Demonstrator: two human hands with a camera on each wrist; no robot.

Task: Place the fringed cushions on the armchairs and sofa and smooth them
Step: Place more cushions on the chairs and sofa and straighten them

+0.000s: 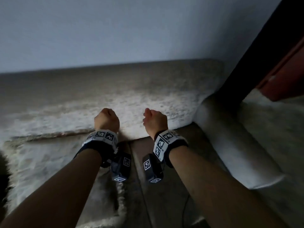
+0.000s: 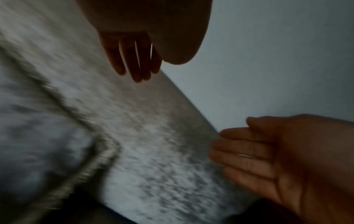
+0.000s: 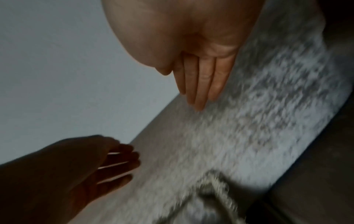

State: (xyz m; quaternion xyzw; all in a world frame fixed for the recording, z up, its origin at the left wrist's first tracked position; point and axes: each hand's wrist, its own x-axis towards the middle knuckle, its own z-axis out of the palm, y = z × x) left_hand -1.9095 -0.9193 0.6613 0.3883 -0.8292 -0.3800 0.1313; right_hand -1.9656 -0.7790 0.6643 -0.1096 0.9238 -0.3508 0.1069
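Note:
A pale fuzzy cushion (image 1: 131, 99) leans against the sofa back (image 1: 49, 83). A second fuzzy cushion (image 1: 41, 162) with a fringed edge (image 1: 121, 203) lies on the seat at the left. My left hand (image 1: 107, 119) and right hand (image 1: 155, 120) are side by side at the leaning cushion's lower edge. Straight fingers (image 2: 134, 63) of the left hand point along the cushion's face (image 2: 153, 151). In the right wrist view the right hand's fingers (image 3: 203, 84) are straight too, their tips at the cushion (image 3: 249, 128). Neither hand holds anything. The blur hides whether they touch it.
The sofa's rounded armrest (image 1: 230, 145) runs along the right, with bare seat (image 1: 164, 170) beneath my wrists. A dark post and red-brown furniture (image 1: 287, 71) stand beyond the armrest. A plain pale wall (image 1: 131, 30) rises behind the sofa.

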